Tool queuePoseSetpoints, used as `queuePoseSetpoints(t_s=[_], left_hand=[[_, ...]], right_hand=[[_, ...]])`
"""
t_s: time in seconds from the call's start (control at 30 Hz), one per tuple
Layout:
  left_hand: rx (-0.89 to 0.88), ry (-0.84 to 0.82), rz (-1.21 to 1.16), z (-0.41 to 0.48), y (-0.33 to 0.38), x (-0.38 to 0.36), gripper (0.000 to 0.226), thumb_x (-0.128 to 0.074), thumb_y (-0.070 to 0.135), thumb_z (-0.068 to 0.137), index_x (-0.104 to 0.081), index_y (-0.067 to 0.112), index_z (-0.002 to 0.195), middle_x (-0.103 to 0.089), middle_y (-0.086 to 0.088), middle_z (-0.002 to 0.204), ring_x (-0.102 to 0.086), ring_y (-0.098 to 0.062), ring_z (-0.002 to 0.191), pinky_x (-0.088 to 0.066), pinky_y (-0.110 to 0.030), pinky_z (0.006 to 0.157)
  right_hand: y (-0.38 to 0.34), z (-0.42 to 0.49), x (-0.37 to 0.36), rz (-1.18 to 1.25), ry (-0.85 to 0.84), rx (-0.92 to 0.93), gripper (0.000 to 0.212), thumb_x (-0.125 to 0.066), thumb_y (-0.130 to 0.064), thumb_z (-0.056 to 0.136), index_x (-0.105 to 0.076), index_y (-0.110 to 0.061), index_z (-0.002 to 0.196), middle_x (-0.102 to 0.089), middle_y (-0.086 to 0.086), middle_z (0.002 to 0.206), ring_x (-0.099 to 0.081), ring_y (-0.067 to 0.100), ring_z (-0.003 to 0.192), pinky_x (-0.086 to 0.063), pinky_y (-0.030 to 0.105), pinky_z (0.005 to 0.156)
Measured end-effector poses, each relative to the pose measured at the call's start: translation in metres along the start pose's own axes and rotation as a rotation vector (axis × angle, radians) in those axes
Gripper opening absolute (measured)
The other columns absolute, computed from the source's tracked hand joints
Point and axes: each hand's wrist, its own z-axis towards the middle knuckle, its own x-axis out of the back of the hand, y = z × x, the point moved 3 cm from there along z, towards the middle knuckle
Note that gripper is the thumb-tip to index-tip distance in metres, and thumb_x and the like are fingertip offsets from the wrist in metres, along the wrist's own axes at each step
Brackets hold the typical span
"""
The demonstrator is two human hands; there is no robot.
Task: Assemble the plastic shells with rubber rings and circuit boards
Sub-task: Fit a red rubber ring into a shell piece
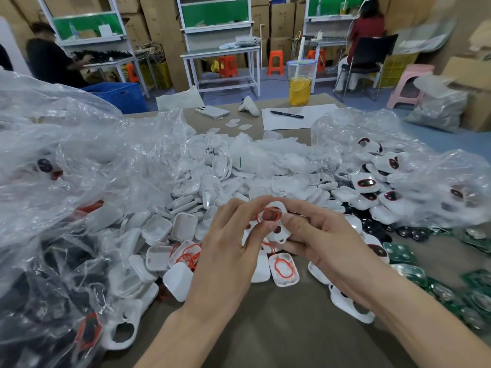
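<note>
Head view: both hands meet over the table edge. The left hand pinches the near side of a white shell and works a red ring around its upper opening. The right hand grips the shell's far side, thumb on top. Spare rings lie in an open shell just below the hands, more shells are heaped beyond them, and green boards sit to the right of the right hand.

The ring looks only partly seated. Uneven pressing could twist it or pop it free, and it might then spring into the heap. A loose grip could let the shell rotate.
</note>
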Motion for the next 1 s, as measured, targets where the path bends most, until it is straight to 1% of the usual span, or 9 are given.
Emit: queuePoseSetpoints(t_s=[0.17,0.27,0.4,0.57,0.77,0.87,0.9,0.97,1.0], left_hand=[[-0.003,0.01,-0.009,-0.001,0.0003,-0.0008,0.042,-0.065,0.032,0.094,-0.052,0.063,0.119,-0.056,0.03,0.104,-0.059,-0.001,0.103,-0.036,-0.001,0.084],[0.002,0.017,-0.021,-0.0017,-0.0014,-0.0007,0.046,-0.068,0.028,0.092,-0.053,0.062,0.119,-0.057,0.029,0.104,-0.058,0.0,0.103,-0.036,-0.001,0.084],[0.007,0.03,-0.008,-0.0027,-0.002,-0.0022,0.045,-0.069,0.024,0.09,-0.057,0.059,0.116,-0.057,0.03,0.102,-0.058,0.001,0.101,-0.036,0.0,0.082],[0.011,0.059,-0.016,-0.0037,-0.0026,-0.003,0.039,-0.067,0.021,0.09,-0.061,0.049,0.117,-0.058,0.031,0.1,-0.059,-0.002,0.101,-0.036,0.0,0.082],[-0.001,0.064,-0.062,-0.0017,-0.0015,-0.001,0.046,-0.068,0.027,0.089,-0.058,0.061,0.118,-0.06,0.03,0.1,-0.058,-0.002,0.101,-0.037,-0.002,0.083],[-0.001,0.069,-0.083,-0.001,-0.001,0.0001,0.044,-0.069,0.03,0.089,-0.058,0.062,0.118,-0.062,0.029,0.1,-0.057,-0.001,0.101,-0.037,-0.001,0.083],[-0.001,0.07,-0.089,-0.001,-0.0011,0.0002,0.043,-0.069,0.031,0.089,-0.059,0.061,0.118,-0.062,0.029,0.1,-0.056,-0.001,0.101,-0.037,-0.002,0.084],[-0.009,0.079,-0.095,-0.0013,-0.0007,0.0,0.043,-0.069,0.033,0.089,-0.059,0.06,0.12,-0.062,0.029,0.101,-0.055,-0.002,0.103,-0.037,-0.002,0.085],[-0.018,0.086,-0.096,-0.0012,-0.0003,0.0001,0.044,-0.07,0.032,0.089,-0.059,0.06,0.121,-0.062,0.03,0.102,-0.055,-0.002,0.104,-0.037,-0.002,0.086]], right_hand=[[-0.0023,-0.0018,-0.0029,0.037,-0.002,-0.011,0.026,-0.058,-0.016,0.099,-0.072,-0.022,0.119,-0.063,0.031,0.119,-0.066,0.03,0.097,-0.056,0.042,0.097],[-0.0016,-0.0022,-0.0031,0.033,-0.004,-0.03,0.027,-0.057,-0.015,0.099,-0.07,-0.02,0.122,-0.059,0.035,0.122,-0.066,0.04,0.104,-0.054,0.045,0.099],[-0.0008,-0.003,-0.0027,-0.049,-0.009,-0.032,0.026,-0.056,-0.017,0.101,-0.068,-0.025,0.122,-0.072,0.018,0.113,-0.071,0.023,0.102,-0.053,0.045,0.101],[-0.0026,-0.0038,-0.0031,-0.073,-0.03,-0.012,0.025,-0.056,-0.019,0.101,-0.07,-0.028,0.119,-0.076,0.005,0.109,-0.071,0.021,0.105,-0.053,0.04,0.098],[-0.0035,-0.0028,-0.004,-0.062,-0.082,0.006,0.026,-0.056,-0.023,0.099,-0.074,-0.029,0.116,-0.073,0.003,0.118,-0.062,0.014,0.088,-0.055,0.032,0.09],[-0.0035,-0.0027,-0.0042,-0.031,-0.101,0.012,0.028,-0.061,-0.032,0.092,-0.074,-0.03,0.117,-0.071,0.008,0.122,-0.069,0.034,0.1,-0.054,0.042,0.099],[-0.0038,-0.0027,-0.0044,-0.03,-0.107,0.018,0.028,-0.063,-0.034,0.091,-0.074,-0.031,0.117,-0.071,0.008,0.122,-0.069,0.034,0.101,-0.054,0.041,0.098],[-0.004,-0.0027,-0.0048,-0.033,-0.11,0.03,0.028,-0.064,-0.036,0.09,-0.074,-0.032,0.116,-0.072,0.006,0.12,-0.067,0.018,0.089,-0.054,0.034,0.09],[-0.0039,-0.0025,-0.0046,-0.035,-0.102,0.033,0.028,-0.063,-0.035,0.09,-0.074,-0.032,0.116,-0.072,0.007,0.12,-0.062,0.018,0.087,-0.051,0.037,0.089]])
